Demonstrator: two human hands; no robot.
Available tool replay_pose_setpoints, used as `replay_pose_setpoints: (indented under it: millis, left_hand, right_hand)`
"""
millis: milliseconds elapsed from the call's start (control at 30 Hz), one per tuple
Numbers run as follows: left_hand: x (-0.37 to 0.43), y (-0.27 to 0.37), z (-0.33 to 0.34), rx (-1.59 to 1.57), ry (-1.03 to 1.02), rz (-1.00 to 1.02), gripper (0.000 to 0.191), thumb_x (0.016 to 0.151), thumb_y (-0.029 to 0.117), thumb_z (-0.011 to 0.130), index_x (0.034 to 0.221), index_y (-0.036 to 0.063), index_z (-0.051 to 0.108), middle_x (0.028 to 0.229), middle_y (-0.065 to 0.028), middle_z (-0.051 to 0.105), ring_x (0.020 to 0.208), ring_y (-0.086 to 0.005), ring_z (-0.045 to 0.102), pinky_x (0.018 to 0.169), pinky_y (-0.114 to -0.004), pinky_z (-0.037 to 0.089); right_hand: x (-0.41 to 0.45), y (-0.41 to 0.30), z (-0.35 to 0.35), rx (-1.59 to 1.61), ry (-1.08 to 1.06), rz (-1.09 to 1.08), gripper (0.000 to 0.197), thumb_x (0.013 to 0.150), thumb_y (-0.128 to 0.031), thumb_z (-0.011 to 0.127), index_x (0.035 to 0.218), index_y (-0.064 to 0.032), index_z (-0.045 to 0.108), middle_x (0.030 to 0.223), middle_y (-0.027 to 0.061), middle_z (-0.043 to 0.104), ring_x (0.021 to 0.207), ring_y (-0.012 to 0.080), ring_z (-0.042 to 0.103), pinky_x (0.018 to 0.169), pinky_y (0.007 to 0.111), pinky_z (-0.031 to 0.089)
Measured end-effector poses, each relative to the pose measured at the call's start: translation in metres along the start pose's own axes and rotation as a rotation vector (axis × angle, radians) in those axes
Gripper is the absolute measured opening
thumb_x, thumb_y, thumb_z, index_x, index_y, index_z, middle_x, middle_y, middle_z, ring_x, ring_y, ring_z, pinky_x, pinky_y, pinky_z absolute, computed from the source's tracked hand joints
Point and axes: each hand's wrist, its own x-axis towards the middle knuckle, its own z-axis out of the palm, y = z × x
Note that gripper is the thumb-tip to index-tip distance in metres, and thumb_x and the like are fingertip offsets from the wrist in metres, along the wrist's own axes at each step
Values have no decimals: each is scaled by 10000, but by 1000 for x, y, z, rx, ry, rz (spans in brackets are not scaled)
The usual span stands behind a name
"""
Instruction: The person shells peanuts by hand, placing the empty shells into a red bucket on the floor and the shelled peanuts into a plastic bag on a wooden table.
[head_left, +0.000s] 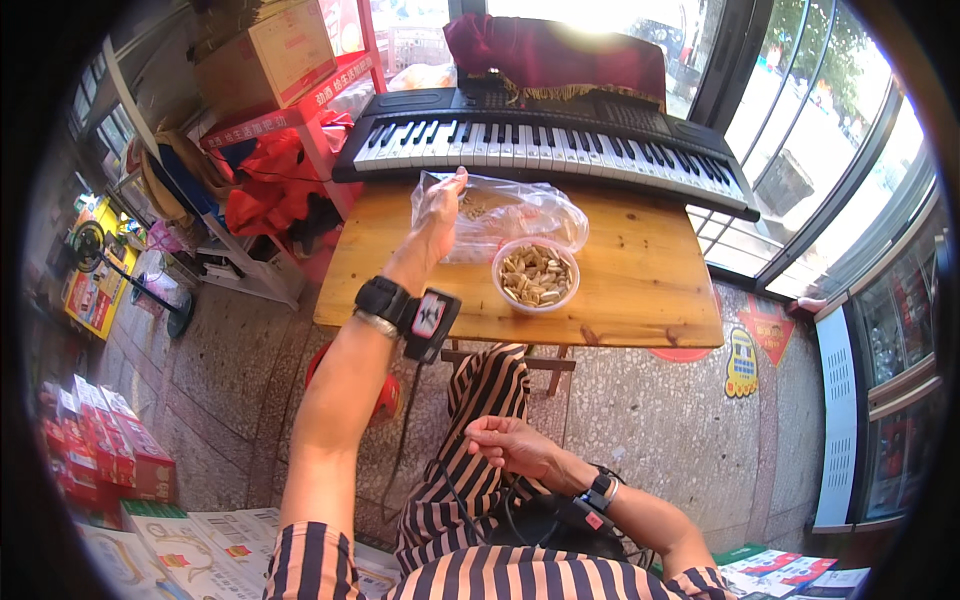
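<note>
My left hand (442, 211) reaches over the wooden table, its edge against the left end of a clear plastic bag (517, 214). The fingers are partly hidden, so a hold on the bag cannot be told. Some small brown bits show inside the bag. Just in front of the bag stands a round clear plastic bowl (534, 306) filled with pale seeds or shelled pieces (536, 274). My right hand (510, 448) hovers above my striped trousers, away from the table, with thumb and fingertips drawn together; whether something small is between them cannot be told. Both wrists wear black strapped devices.
An electronic keyboard (547, 146) lies along the far edge of the wooden table (637, 300), a dark red fringed cloth (555, 56) behind it. To the left stands a red rack (300, 112) with a cardboard box (266, 56). Cartons (105, 442) are stacked at lower left. Cables hang near my legs.
</note>
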Motion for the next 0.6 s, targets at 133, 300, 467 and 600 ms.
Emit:
replay_pose_setpoints:
  millis: [133, 300, 467, 600]
  left_hand:
    - [-80, -2, -24, 304, -286, 151, 259, 890, 211, 500, 1057, 43, 607, 994, -45, 619, 896, -121, 548, 836, -309, 383]
    - [-214, -28, -56, 585, -393, 220, 208, 817, 167, 643, 927, -10, 645, 763, -38, 630, 669, -69, 560, 591, -217, 458]
    - [-271, -57, -74, 213, -143, -229, 186, 844, 125, 612, 952, -22, 649, 768, -12, 615, 584, -29, 480, 511, -157, 371]
    - [-285, -71, -82, 48, 10, -160, 136, 820, 122, 638, 879, 3, 672, 688, 16, 594, 563, -34, 485, 501, -169, 380]
  right_hand:
    - [-1, 1, -2, 55, -10, -86, 108, 897, -163, 531, 885, -56, 536, 730, 15, 576, 504, 39, 404, 452, 151, 346]
    - [10, 5, 2, 29, -3, -186, 106, 919, -207, 491, 890, -105, 490, 682, -23, 497, 497, 31, 377, 437, 151, 321]
    - [21, 15, 8, 59, -32, -91, 226, 916, -206, 484, 1096, -75, 523, 692, -23, 520, 504, 43, 391, 454, 145, 332]
    - [25, 19, 11, 53, -61, -48, 218, 932, -196, 452, 1070, -52, 539, 711, -19, 529, 534, 45, 404, 480, 152, 350]
